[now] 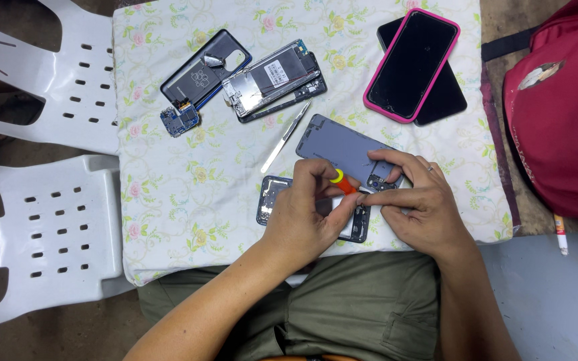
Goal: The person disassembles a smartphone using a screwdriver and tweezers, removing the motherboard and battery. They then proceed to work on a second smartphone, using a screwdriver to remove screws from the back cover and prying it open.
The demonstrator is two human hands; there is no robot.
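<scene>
My left hand (306, 214) grips a small screwdriver with an orange handle and yellow cap (341, 180), its tip pointing down into an opened phone body (272, 195) lying on the floral cloth. My right hand (413, 204) rests on the right end of that phone, fingers pinching its upper edge. Just behind my hands lies a grey phone back cover (339, 144), partly under my right fingers.
A silver pair of tweezers (285, 137) lies mid-cloth. Farther back sit a dark blue back cover (202, 70), a small circuit board (179, 120), another opened phone (277, 79), and a pink-cased phone (411, 63) on a black one. White plastic chairs (41, 220) stand left, a red bag (563, 113) right.
</scene>
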